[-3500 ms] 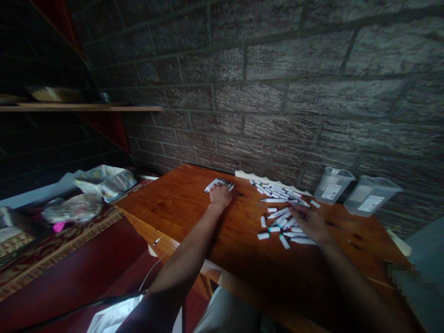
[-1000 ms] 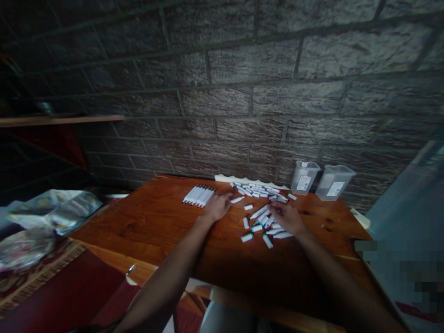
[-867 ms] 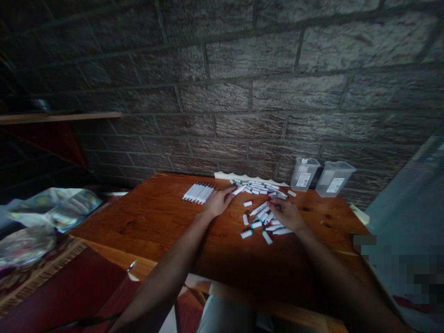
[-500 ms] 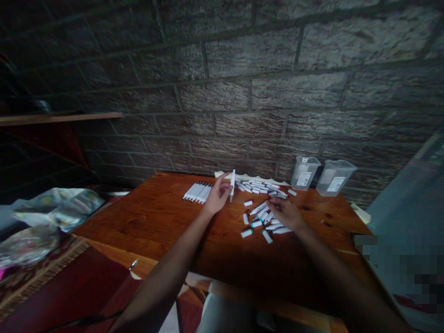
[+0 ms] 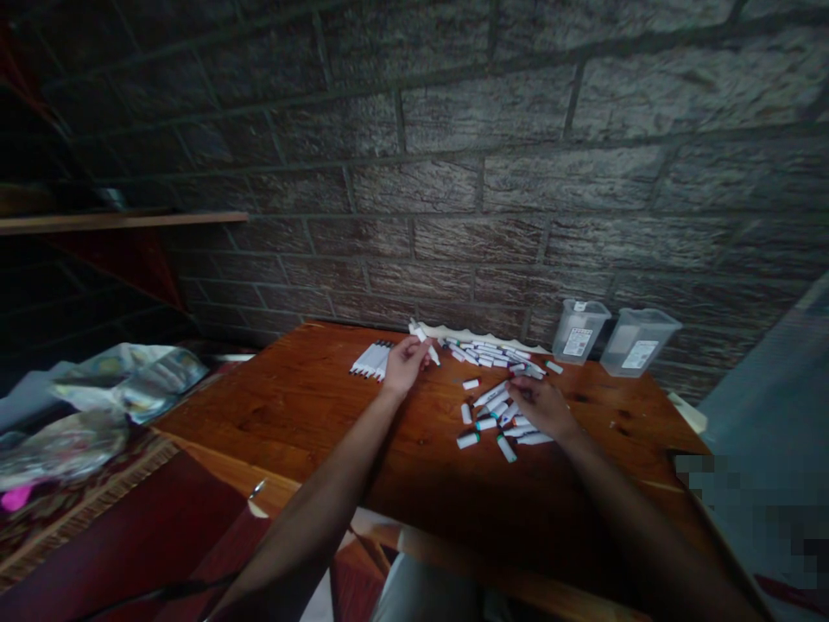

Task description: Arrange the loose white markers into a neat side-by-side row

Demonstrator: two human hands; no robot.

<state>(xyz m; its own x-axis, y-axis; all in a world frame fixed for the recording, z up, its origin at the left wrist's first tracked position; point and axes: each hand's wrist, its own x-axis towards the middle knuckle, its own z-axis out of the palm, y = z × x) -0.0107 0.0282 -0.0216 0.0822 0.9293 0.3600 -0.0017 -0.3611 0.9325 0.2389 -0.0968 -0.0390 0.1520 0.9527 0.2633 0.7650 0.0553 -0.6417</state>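
Note:
My left hand point(image 5: 405, 364) is closed on a white marker point(image 5: 422, 333), held just above the table with its upper end leaning left. Beside that hand, to the left, several white markers with dark ends point(image 5: 369, 359) lie in a neat row. My right hand point(image 5: 542, 408) is over a loose pile of white markers and caps point(image 5: 498, 408), some with green, teal or orange bands. Its fingers are curled together at the end of one marker point(image 5: 490, 394); what they grip, if anything, is hidden. Behind the pile lies another group of white markers point(image 5: 485, 353).
Two clear plastic containers point(image 5: 638, 341) with white labels stand at the back right of the wooden table point(image 5: 278, 406). A wavy white strip point(image 5: 470, 335) runs along the brick wall. Plastic bags point(image 5: 129, 380) lie to the left, below a wall shelf point(image 5: 129, 222).
The marker in my left hand has gone from nearly upright to tilted, its upper end now to the left. My right hand stays at the loose pile. The view has shifted slightly.

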